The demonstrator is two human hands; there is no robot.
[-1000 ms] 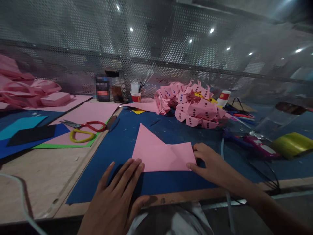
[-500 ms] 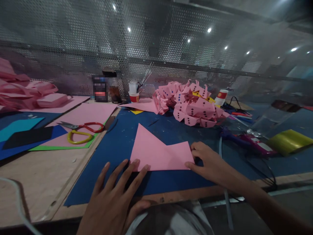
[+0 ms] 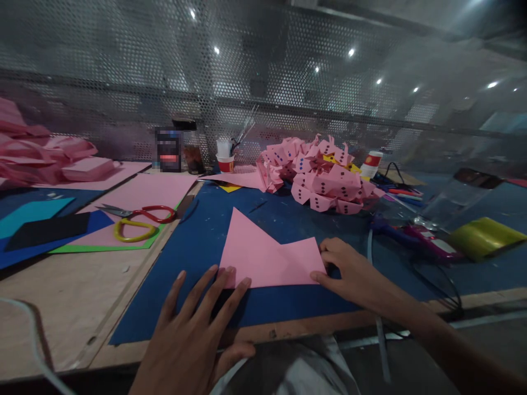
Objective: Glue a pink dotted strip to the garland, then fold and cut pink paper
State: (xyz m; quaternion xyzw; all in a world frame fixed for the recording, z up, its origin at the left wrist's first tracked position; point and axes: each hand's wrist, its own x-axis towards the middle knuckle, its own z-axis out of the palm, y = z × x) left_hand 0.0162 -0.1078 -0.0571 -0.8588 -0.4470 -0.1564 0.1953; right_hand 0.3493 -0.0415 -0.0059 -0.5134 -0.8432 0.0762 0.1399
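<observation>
A folded sheet of pink paper lies flat on the blue mat, with a tall point at its upper left and a short squared end at the right. My left hand is spread, its fingertips resting on the paper's lower left corner. At the other end, my right hand pinches the right edge between thumb and fingers. The thumb lies on top near the lower right corner; part of the curled fingers is hidden.
Scissors with red and yellow handles lie on coloured sheets at left. Behind the mat sits a heap of pink folded paper pieces. A paper cup and dark jar stand near the mesh panel. At right are a glue gun and gold roll.
Both hands and the pink paper keep practically the same position. Only a slight shift of the camera view shows.
</observation>
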